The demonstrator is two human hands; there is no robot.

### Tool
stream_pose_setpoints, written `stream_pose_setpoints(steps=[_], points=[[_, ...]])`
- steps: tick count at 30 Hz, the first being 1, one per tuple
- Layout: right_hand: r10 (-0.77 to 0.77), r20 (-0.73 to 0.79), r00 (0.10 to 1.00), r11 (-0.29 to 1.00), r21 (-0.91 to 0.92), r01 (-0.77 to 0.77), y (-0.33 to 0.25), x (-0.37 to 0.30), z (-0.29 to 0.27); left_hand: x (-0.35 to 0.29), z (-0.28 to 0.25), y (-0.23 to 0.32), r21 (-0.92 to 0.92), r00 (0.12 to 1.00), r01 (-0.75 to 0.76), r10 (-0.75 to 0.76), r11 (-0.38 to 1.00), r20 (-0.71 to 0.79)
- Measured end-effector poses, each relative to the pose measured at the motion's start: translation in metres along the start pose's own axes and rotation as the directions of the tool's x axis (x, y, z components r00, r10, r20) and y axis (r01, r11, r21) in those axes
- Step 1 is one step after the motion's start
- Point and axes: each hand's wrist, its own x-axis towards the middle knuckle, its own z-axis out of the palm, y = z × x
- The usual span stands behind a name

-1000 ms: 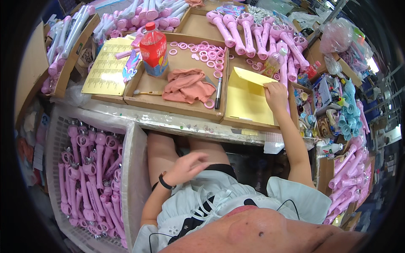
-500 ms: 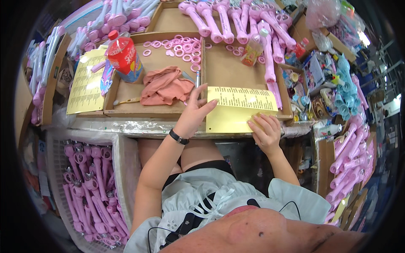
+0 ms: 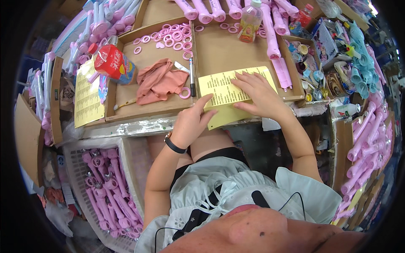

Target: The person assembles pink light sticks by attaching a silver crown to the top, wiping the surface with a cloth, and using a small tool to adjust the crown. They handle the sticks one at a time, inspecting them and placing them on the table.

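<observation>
A folded yellow printed sheet (image 3: 217, 89) lies at the front edge of the right-hand cardboard tray. Its plain lower flap hangs over the edge toward me. At the left end of the fold, my left hand (image 3: 190, 124) pinches the sheet between thumb and forefinger. My right hand (image 3: 260, 96) lies flat across the printed upper part, fingers stretched out and thumb near the fold. A black-capped marker (image 3: 191, 76) and a pink ring (image 3: 184, 93) are just beyond my left hand.
The left cardboard tray (image 3: 143, 113) contains a salmon cloth (image 3: 160, 82), a red-labelled bottle (image 3: 114, 64), a brush (image 3: 124, 103) and several pink rings (image 3: 168, 37). Another yellow sheet (image 3: 87, 99) lies farther left. A drink bottle (image 3: 249, 23) stands behind. Pink wands fill a basket (image 3: 76, 168).
My right hand has moved from the sheet's right edge onto its printed face and flattened there. My left hand has closed on the left end. The view has shifted slightly.
</observation>
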Motion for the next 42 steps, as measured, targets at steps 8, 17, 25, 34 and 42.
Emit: stream_pose_setpoints(steps=[8,17,25,34,42], points=[[0.038,-0.082,0.996,0.999,0.012,-0.037,-0.002,-0.017,0.018,0.037,0.007,0.003,0.445,0.816,-0.406,0.536,0.798,-0.218],[0.017,-0.051,0.999,0.996,-0.087,-0.021,-0.014,-0.027,0.002,0.024,0.015,-0.006,0.381,0.880,-0.432,0.474,0.818,-0.020],[0.040,-0.027,0.999,0.999,-0.033,-0.041,-0.012,-0.033,0.015,0.019,0.023,-0.006,0.427,0.865,-0.439,0.501,0.791,-0.038],[0.095,-0.146,0.985,0.994,0.073,-0.085,0.000,-0.023,0.014,0.024,0.023,0.000,0.329,0.887,-0.381,0.442,0.864,-0.132],[0.114,-0.174,0.978,0.993,0.063,-0.104,0.014,-0.003,0.009,0.057,0.016,0.007,0.244,0.861,-0.375,0.433,0.895,-0.266]])
